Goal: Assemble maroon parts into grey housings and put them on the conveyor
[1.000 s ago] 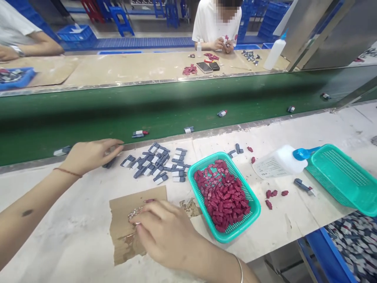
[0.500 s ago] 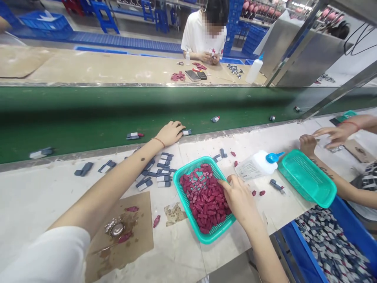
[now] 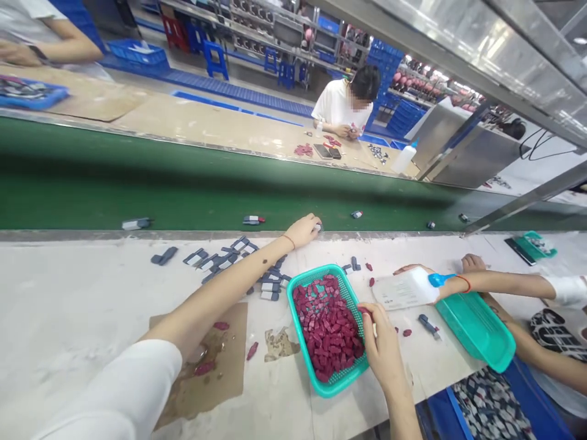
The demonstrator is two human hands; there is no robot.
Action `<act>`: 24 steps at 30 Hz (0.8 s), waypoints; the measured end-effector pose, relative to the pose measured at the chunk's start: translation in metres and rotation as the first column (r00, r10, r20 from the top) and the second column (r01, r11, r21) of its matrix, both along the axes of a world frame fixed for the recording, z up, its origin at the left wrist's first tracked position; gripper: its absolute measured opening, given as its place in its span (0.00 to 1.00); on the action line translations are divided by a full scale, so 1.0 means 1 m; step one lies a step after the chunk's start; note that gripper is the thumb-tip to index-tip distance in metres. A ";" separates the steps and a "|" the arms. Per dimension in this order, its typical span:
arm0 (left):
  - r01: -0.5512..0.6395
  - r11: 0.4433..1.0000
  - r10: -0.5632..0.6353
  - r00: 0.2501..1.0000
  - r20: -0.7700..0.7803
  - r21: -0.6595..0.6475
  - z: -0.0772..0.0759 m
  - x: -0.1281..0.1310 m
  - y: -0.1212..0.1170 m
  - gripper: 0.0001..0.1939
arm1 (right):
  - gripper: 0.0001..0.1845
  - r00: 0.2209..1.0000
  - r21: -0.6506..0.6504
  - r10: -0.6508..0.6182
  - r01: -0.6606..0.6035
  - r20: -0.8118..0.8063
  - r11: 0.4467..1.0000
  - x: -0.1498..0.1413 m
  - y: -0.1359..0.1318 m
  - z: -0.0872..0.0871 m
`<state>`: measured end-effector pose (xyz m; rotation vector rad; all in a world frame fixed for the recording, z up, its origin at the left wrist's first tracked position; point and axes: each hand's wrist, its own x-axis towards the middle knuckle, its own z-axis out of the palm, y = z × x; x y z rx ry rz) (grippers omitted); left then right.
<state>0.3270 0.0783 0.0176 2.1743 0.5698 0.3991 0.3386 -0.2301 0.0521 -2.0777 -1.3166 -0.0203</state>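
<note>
Two bare hands of mine were at work over the bench (image 3: 92, 305), each closed on something. My left hand (image 3: 303, 232) reached to the near edge of the green belt (image 3: 202, 189), its fingers bent round a grey piece (image 3: 317, 227); whether the piece was lifted clear, I could not tell. My right hand (image 3: 384, 348) was at the right rim of the full basket (image 3: 290, 305), pinching a red piece (image 3: 364, 310) between thumb and finger. Many red bits (image 3: 328, 333) filled that basket.

Left of the basket, and partly under my left forearm, lay the grey pile (image 3: 270, 287), with a loose grey part (image 3: 164, 255) well apart from it. Nearer me, the cardboard (image 3: 233, 342) stuck out from beneath the same forearm, wet in places, with two red bits on it and one more on the bench between it and the basket. Something shiny on the cardboard was mostly hidden.

Right of the basket was a white bottle (image 3: 403, 290) with a blue cap (image 3: 438, 280), tilted, in front of a co-worker's arm (image 3: 495, 281); I could not tell if that hand held it. The second basket (image 3: 477, 330) sat beyond the bottle, and a blue crate (image 3: 444, 415) of grey-and-white parts stood lower down. Five more parts lay spread along the belt. Across it, a person (image 3: 343, 110) in a white shirt bent over small parts, near a phone (image 3: 323, 151).
</note>
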 end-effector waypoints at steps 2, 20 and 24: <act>-0.036 0.989 0.048 0.996 0.076 -0.146 0.004 -0.017 0.000 0.12 | 0.12 0.996 0.047 -0.002 0.007 -0.090 0.999 -0.014 0.007 0.007; -0.374 0.334 0.706 0.708 -0.033 -0.865 0.015 -0.337 -0.037 0.22 | 0.09 0.735 -0.133 0.633 -0.672 -0.244 0.728 -0.165 0.145 -0.031; -0.354 0.254 0.811 0.586 -0.001 -0.900 0.003 -0.341 -0.046 0.21 | 0.10 0.728 -0.309 0.683 -0.666 -0.069 0.679 -0.172 0.149 -0.039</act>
